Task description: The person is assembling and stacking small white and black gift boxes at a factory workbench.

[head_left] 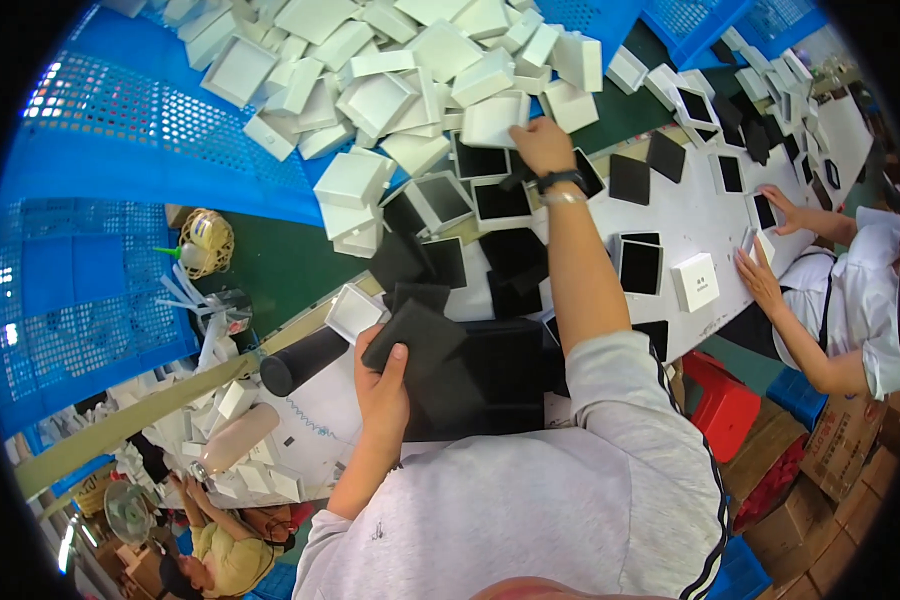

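My right hand [545,148] reaches far over the table and grips the edge of a white box half [492,122] at the front of a large heap of white boxes [370,85]. In my left hand [380,388], close to my body, is a thin black foam pad [408,342], pinched between thumb and fingers. A small open white box [355,312] lies just beyond that hand. Several white boxes with black inserts, such as this one [500,200], stand between my hands, beside loose black pads [515,258].
At the left are blue perforated crates [80,300]. A black cylinder [305,358] lies near my left forearm. On the right, a co-worker's hands [763,280] handle boxes near a closed white box [696,281]. A red stool [720,405] stands below; another person [225,555] works lower left.
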Demonstrator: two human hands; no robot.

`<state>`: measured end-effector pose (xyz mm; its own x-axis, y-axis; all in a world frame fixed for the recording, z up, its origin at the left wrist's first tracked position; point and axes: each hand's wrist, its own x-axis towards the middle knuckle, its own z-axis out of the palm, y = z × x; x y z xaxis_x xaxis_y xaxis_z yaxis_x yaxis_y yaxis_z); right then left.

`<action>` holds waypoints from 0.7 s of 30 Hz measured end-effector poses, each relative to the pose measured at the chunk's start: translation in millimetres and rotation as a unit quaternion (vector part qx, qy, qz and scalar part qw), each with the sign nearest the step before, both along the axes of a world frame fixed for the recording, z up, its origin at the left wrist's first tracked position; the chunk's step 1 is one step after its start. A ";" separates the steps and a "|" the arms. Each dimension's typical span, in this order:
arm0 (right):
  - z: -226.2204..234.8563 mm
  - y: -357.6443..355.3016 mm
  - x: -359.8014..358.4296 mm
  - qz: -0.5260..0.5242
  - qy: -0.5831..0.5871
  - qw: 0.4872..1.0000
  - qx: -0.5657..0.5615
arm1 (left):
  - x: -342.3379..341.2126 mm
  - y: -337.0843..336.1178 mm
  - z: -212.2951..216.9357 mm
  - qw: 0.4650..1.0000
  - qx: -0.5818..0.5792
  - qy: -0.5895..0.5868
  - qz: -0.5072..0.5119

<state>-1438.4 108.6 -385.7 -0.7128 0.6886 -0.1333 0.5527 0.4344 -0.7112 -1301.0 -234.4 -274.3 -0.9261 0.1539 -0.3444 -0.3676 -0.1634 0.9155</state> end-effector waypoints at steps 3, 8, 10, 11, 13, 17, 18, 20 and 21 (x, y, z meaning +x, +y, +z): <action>42.2 -22.6 52.9 -0.012 0.087 0.992 -0.094 | -14.6 -10.7 13.0 0.955 -0.117 0.266 -0.060; 73.1 -106.1 147.7 0.128 0.178 0.877 -0.427 | -12.7 -4.1 40.2 0.766 -0.252 0.553 -0.209; 71.9 -138.0 177.0 0.128 0.157 0.845 -0.495 | -4.5 1.1 46.3 0.746 -0.297 0.518 -0.293; 81.1 -153.3 187.3 0.087 0.172 0.834 -0.517 | 1.5 4.2 44.6 0.727 -0.320 0.519 -0.316; 95.1 -172.5 201.3 0.042 0.188 0.823 -0.534 | 15.8 1.1 42.4 0.720 -0.341 0.514 -0.318; 106.8 -198.1 223.8 0.048 0.245 0.816 -0.522 | 35.2 -5.5 45.0 0.741 -0.383 0.482 -0.268; 111.8 -203.7 231.2 0.061 0.248 0.819 -0.513 | 38.7 -8.1 45.2 0.748 -0.378 0.490 -0.241; 125.3 -207.9 244.4 0.058 0.194 0.780 -0.592 | 46.6 -12.3 49.3 0.753 -0.371 0.491 -0.235; 127.3 -210.5 248.1 0.076 0.237 0.745 -0.619 | 49.2 -13.1 50.1 0.770 -0.372 0.471 -0.217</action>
